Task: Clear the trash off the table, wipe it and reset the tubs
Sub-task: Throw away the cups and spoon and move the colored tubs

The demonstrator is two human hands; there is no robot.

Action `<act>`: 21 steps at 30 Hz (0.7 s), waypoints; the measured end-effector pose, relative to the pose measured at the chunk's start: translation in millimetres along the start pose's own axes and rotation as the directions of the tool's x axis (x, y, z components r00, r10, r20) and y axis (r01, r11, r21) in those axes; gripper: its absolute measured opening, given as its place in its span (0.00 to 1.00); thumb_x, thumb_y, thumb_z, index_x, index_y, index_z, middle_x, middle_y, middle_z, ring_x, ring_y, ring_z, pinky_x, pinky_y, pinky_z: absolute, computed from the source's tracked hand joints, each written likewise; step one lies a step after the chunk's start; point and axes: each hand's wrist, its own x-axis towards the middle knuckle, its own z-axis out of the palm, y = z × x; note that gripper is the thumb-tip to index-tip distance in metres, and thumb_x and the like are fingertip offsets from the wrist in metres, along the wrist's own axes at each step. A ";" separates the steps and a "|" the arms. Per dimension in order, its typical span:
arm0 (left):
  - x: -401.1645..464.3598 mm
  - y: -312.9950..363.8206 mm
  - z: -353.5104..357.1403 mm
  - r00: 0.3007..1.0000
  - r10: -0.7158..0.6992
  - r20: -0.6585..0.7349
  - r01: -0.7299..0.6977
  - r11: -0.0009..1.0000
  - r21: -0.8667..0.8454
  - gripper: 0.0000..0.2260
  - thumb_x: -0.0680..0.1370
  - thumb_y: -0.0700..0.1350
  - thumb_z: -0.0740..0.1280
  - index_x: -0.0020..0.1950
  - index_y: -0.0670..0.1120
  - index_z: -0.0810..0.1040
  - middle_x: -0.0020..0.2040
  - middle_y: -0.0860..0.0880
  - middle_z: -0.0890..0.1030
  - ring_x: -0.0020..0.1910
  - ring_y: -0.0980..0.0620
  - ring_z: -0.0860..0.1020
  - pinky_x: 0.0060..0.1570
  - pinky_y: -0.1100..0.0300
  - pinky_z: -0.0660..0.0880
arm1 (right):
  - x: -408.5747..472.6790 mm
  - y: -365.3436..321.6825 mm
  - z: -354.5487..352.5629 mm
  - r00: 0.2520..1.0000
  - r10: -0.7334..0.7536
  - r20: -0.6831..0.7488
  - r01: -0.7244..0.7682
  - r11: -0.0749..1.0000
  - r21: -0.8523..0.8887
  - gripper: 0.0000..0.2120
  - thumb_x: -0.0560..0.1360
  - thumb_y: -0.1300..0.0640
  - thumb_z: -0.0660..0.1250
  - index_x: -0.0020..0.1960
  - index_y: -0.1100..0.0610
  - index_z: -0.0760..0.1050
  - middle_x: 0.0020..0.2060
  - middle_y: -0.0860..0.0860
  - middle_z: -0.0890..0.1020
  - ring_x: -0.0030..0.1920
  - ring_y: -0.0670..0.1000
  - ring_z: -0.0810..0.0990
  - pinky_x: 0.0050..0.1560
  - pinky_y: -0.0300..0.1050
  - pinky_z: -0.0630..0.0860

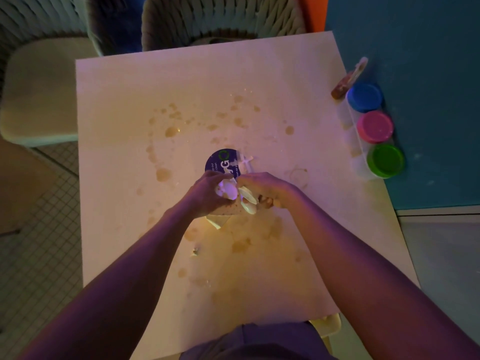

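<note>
Two hands bunch up trash in the middle of a messy worktop.

The left hand (207, 194) curls round a crumpled white paper wad (228, 190), and the right hand (265, 189) pinches pale scraps (248, 202) just beside it — both grips are closed tight on the trash. A round dark-blue disc with white words (222, 162) lies flat, touching the fingers. The white square worktop (124, 100) is smooth, dotted with brown spill marks (170, 131). Three plastic tubs — blue lid (365, 97), pink lid (375, 127), green lid (386, 160) — line the right edge. The left side is open.
</note>
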 end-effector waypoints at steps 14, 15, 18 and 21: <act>0.4 4.5 8.4 0.999 -0.034 0.023 0.037 0.992 -0.124 0.32 0.70 0.43 0.80 0.72 0.53 0.74 0.68 0.48 0.74 0.64 0.51 0.73 0.63 0.56 0.71 | 21.8 12.9 -16.2 0.989 0.040 0.145 -0.066 0.982 0.178 0.14 0.71 0.44 0.66 0.52 0.51 0.75 0.34 0.51 0.72 0.25 0.45 0.55 0.24 0.34 0.53; -0.8 5.3 8.9 0.999 -0.031 0.023 0.034 0.990 -0.138 0.32 0.70 0.43 0.80 0.72 0.54 0.74 0.68 0.49 0.74 0.65 0.51 0.73 0.63 0.55 0.72 | 21.2 13.4 -17.7 0.987 0.038 0.154 -0.067 0.981 0.185 0.14 0.71 0.45 0.66 0.53 0.50 0.75 0.33 0.50 0.71 0.25 0.45 0.55 0.24 0.34 0.53; -4.9 9.3 10.2 1.000 -0.018 0.021 0.022 0.982 -0.186 0.31 0.69 0.42 0.80 0.68 0.60 0.76 0.66 0.52 0.76 0.64 0.52 0.75 0.62 0.54 0.74 | 19.2 17.0 -20.5 0.982 0.034 0.188 -0.069 0.981 0.183 0.13 0.71 0.45 0.66 0.51 0.51 0.76 0.32 0.49 0.69 0.25 0.45 0.55 0.25 0.35 0.52; -9.4 17.5 11.2 0.997 -0.066 0.035 0.073 0.961 -0.266 0.26 0.64 0.48 0.80 0.57 0.68 0.79 0.57 0.60 0.82 0.57 0.55 0.80 0.56 0.57 0.78 | 15.6 18.8 -21.2 0.980 0.022 0.198 -0.058 0.982 0.177 0.11 0.71 0.45 0.66 0.46 0.53 0.74 0.31 0.51 0.72 0.25 0.45 0.55 0.26 0.36 0.52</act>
